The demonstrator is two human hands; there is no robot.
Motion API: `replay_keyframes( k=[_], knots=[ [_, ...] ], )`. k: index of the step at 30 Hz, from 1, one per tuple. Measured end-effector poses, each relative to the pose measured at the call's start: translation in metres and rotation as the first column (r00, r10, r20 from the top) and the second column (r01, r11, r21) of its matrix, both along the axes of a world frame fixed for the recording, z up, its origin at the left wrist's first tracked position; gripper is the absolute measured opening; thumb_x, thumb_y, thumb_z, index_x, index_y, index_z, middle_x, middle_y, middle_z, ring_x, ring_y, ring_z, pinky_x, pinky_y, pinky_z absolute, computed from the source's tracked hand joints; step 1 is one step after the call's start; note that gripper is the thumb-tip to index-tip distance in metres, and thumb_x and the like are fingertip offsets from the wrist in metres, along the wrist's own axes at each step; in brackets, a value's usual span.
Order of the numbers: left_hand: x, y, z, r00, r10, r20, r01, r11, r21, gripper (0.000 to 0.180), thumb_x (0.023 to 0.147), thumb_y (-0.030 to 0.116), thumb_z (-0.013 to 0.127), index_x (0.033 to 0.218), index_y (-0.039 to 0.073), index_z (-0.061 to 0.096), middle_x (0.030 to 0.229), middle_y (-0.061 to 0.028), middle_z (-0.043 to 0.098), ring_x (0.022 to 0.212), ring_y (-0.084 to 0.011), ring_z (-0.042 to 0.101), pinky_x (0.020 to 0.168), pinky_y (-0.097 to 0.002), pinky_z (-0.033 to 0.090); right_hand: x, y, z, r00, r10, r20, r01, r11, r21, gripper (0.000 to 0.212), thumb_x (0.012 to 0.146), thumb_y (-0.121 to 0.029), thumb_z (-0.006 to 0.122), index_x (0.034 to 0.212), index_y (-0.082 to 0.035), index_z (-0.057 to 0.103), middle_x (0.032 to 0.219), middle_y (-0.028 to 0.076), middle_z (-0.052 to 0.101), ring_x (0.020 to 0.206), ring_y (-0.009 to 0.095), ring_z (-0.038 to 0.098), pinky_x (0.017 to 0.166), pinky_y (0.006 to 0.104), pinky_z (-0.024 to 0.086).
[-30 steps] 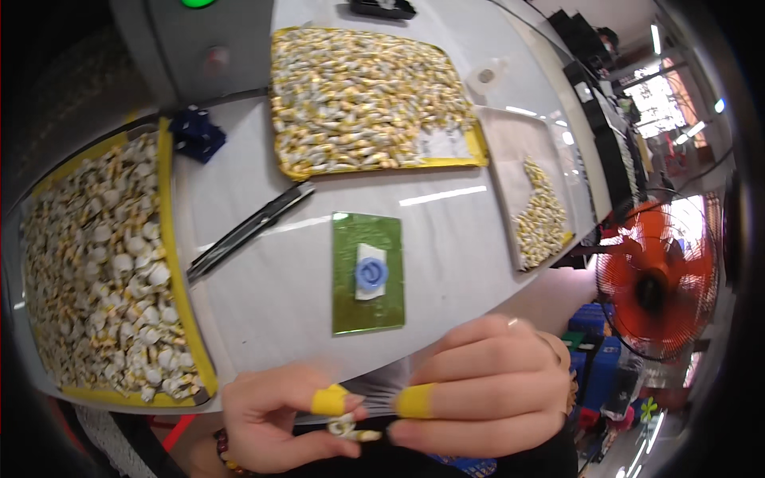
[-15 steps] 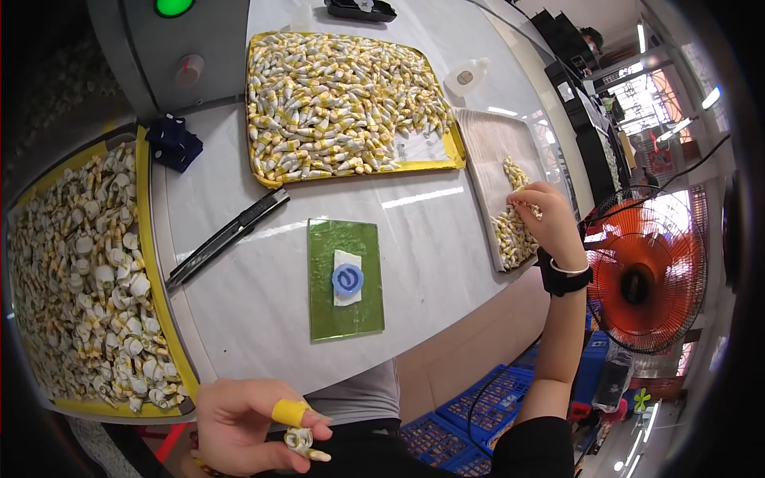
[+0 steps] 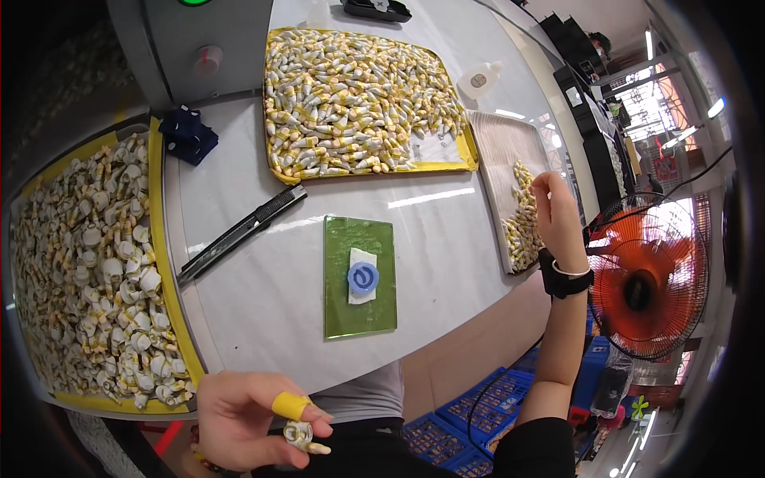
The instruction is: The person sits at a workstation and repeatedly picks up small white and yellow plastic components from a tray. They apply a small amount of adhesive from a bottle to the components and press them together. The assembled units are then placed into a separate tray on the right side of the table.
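Note:
Between the thumb and fingers of my left hand (image 3: 247,418) is a small white-and-yellow cup-shaped piece (image 3: 300,434) with a pale tip sticking out. Yellow tape wraps one finger of that hand. My right hand (image 3: 555,215) is at the edge of a cloth-lined tray (image 3: 498,155), beside a heap of small white-and-yellow pieces (image 3: 522,227). Its fingers are bent together, and whatever is between them is hidden. On the table in front of me lies a green glass plate (image 3: 358,319), bearing a white pad and a round blue item (image 3: 362,277).
A yellow-edged tray (image 3: 374,170) full of small cone-like pieces stands farther back. Another yellow-edged tray (image 3: 171,319) at left holds many cup-shaped pieces. A black cutter knife (image 3: 243,233), dark blue cloth (image 3: 189,135) and white bottle (image 3: 480,78) lie around; an orange fan (image 3: 645,279) stands right.
My right hand has lifted slightly and shifted right from the heap of small pieces. The left hand keeps its piece in nearly the same place. The whole view has shifted a little.

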State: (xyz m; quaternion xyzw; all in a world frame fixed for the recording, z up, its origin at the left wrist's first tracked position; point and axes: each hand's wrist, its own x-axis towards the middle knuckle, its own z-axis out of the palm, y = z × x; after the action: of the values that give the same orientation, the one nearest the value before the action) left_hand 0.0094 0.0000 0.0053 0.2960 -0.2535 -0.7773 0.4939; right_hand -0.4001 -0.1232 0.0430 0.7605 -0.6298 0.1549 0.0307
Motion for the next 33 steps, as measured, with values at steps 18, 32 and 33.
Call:
replay_keyframes(
  k=[18, 32, 33],
  knots=[
    [0.008, 0.001, 0.001, 0.992, 0.008, -0.125, -0.004, 1.0, 0.029, 0.04, 0.064, 0.014, 0.085, 0.09, -0.005, 0.06, 0.075, -0.0177, 0.066, 0.072, -0.0236, 0.066, 0.072, -0.0405, 0.058, 0.159, 0.023, 0.022, 0.767, 0.432, 0.474, -0.593, 0.758, 0.27, 0.018, 0.074, 0.0, 0.07, 0.091, -0.004, 0.069, 0.078, 0.008, 0.065, 0.068, 0.021, 0.064, 0.058, 0.0289, 0.05],
    [0.011, 0.0, -0.006, 0.985, 0.058, -0.164, -0.068, 0.996, -0.058, 0.037, 0.064, 0.014, 0.084, 0.088, -0.002, 0.06, 0.081, -0.0176, 0.066, 0.077, -0.0244, 0.065, 0.073, -0.0381, 0.056, 0.181, 0.015, 0.001, 0.684, 0.722, 0.104, -0.725, 0.657, 0.208, 0.017, 0.067, -0.004, 0.06, 0.083, -0.003, 0.056, 0.077, 0.007, 0.051, 0.078, 0.023, 0.053, 0.063, 0.0313, 0.048],
    [0.011, 0.0, -0.008, 0.98, 0.058, -0.193, -0.071, 0.996, -0.062, 0.037, 0.063, 0.008, 0.084, 0.089, -0.003, 0.061, 0.085, -0.0188, 0.067, 0.082, -0.0252, 0.065, 0.075, -0.0362, 0.055, 0.181, 0.016, -0.001, 0.691, 0.72, 0.073, -0.718, 0.671, 0.185, 0.018, 0.066, -0.005, 0.06, 0.083, -0.003, 0.056, 0.077, 0.007, 0.051, 0.077, 0.023, 0.053, 0.062, 0.031, 0.048]
  ],
)
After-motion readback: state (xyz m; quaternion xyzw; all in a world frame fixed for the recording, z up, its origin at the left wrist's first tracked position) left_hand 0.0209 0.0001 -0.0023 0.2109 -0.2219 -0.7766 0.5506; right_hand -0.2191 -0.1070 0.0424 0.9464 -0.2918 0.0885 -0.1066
